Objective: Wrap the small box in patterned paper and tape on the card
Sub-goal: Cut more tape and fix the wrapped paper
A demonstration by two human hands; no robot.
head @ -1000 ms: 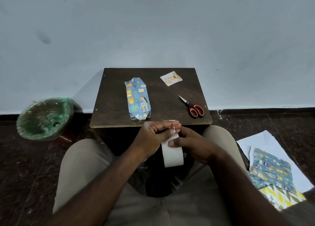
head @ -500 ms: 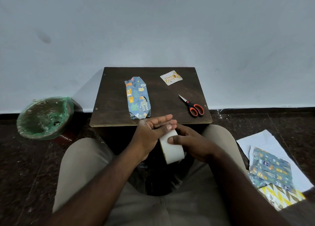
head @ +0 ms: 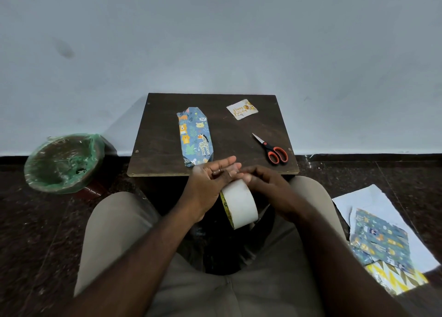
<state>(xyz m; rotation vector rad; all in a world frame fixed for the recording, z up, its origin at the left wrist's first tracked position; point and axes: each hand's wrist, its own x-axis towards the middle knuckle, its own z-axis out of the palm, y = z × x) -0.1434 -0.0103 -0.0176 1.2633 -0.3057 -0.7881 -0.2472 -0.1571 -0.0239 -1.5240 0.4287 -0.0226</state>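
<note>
Small box [head: 195,137] lies wrapped mid-frame; tape roll [head: 240,203], since tilted, is braced by flat-fingered left hand [head: 208,180], pinched by right hand [head: 265,185] for a strip

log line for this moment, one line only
left hand: fingers straight, against tape roll | right hand: grip on tape roll, thumb on top | wrapped box, card, scissors: on table, untouched | card not yet taped

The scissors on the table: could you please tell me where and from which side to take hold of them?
Grip the scissors by their orange-lined handle loops, coming from the near right edge of the table. They lie flat and closed, loops nearest the person, blades pointing away to the far left, so the right hand, on the tape roll, would likely meet the loops first.
</note>
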